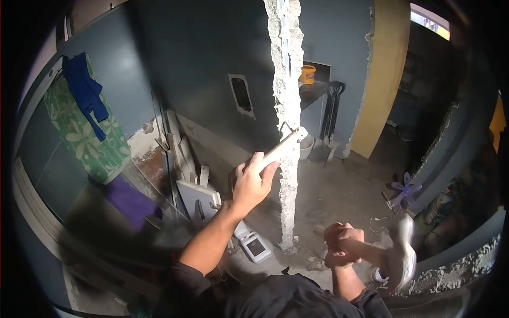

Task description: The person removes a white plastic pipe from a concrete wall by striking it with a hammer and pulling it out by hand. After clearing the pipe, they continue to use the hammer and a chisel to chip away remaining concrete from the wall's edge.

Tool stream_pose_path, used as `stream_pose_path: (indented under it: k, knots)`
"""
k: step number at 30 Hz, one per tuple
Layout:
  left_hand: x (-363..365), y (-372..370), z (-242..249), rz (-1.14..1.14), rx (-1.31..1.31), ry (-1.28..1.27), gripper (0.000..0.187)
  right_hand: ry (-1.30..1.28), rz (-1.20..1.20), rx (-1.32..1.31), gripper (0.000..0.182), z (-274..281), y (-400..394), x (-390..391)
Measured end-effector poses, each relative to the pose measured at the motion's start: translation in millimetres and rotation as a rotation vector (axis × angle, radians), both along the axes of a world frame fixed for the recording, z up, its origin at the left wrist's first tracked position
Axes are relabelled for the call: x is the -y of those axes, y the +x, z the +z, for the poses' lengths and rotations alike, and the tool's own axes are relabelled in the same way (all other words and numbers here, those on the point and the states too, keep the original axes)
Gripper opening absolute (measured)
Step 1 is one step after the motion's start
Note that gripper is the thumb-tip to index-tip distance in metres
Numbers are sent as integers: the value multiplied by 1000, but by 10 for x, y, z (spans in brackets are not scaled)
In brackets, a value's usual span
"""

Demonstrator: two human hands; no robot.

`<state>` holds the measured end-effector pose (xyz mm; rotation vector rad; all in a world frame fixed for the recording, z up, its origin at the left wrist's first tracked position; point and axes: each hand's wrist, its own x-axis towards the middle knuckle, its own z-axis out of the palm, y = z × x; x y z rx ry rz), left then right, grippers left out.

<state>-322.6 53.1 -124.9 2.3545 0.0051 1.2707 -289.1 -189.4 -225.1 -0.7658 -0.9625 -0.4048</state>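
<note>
My left hand (250, 185) is closed around the lower end of a pale, whitish bar (283, 147) that slants up to the right. Its rounded upper end lies in front of the rough, broken edge of a wall (288, 95); whether it touches is hard to tell. A thin dark line shows beside that tip. On the right, my right hand (343, 245) grips the wooden handle of a hammer (404, 254). The hammer's metal head is smeared by motion and held apart from the wall edge.
A white boxy device with a dark panel (255, 248) sits on the floor. Boards (193, 204) lean at the left. A green patterned cloth (90, 127) hangs nearby. Behind the wall edge are an orange tub (307, 74) and a white bucket (306, 146). A purple fan blade (406, 187) is at the right.
</note>
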Motion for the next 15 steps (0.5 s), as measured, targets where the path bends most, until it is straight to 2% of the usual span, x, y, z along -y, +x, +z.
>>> stream_pose_path:
  k: [2, 4, 6, 8, 10, 12, 14, 15]
  knots:
    - [14, -5, 6, 55, -51, 21, 26, 81, 49, 48, 68, 141, 7, -98]
    - [26, -2, 6, 54, -80, -20, 26, -456, -395, 89, 72, 57, 125, -192]
    - [31, -15, -2, 57, -113, -60, 26, -466, -505, 4, 60, -26, 315, -578]
    - [5, -3, -21, 124, -143, 4, 26, -510, -186, -248, 52, -186, 418, -647]
    - [4, 37, 2, 148, -87, 26, 26, -432, -77, -359, 48, -256, 421, -501]
    - [16, -3, -3, 99, -126, -20, 26, -274, -53, -298, 51, -206, 321, -348]
    - [41, -33, 47, 140, -141, -7, 27, 19, -66, -240, 52, 89, 134, -300]
    - [19, -23, 28, 127, -128, -9, 27, 55, -24, -285, 58, 103, 132, -237]
